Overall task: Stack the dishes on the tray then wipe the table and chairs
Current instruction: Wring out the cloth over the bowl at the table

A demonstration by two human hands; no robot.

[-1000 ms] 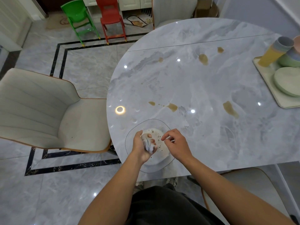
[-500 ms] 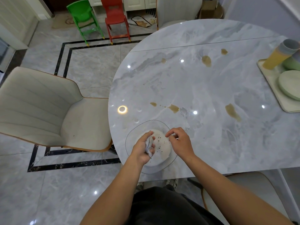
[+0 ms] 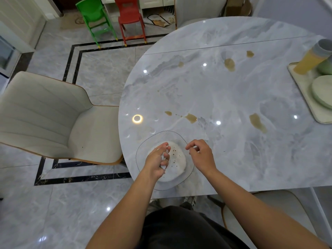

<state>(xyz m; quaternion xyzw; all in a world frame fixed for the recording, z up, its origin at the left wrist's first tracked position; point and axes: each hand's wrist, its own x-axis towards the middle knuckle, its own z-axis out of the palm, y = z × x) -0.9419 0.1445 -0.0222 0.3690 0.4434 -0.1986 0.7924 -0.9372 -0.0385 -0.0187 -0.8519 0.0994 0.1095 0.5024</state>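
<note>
A clear glass plate [image 3: 177,169] with a white, brown-speckled centre lies at the near edge of the marble table [image 3: 215,90]. Over its left part my left hand [image 3: 155,162] grips a crumpled white tissue [image 3: 163,159]. My right hand [image 3: 201,155] hovers by the plate's right rim with curled fingers, and nothing shows in them. At the right edge a pale tray [image 3: 305,92] carries a yellow cup [image 3: 309,62], a green bowl [image 3: 326,66] and a green plate [image 3: 323,90]. Several brown spills mark the tabletop, among them a spill [image 3: 191,118] just beyond the plate.
A cream padded chair [image 3: 53,119] stands left of the table, another chair [image 3: 280,209] is tucked under its near right side, and a third [image 3: 197,9] sits at the far end. A small green chair [image 3: 93,13] and a red chair [image 3: 129,15] stand on the tiled floor.
My right hand has drawn away from the left hand to the plate's right rim. The left hand keeps the tissue over the plate. The view has shifted slightly.
</note>
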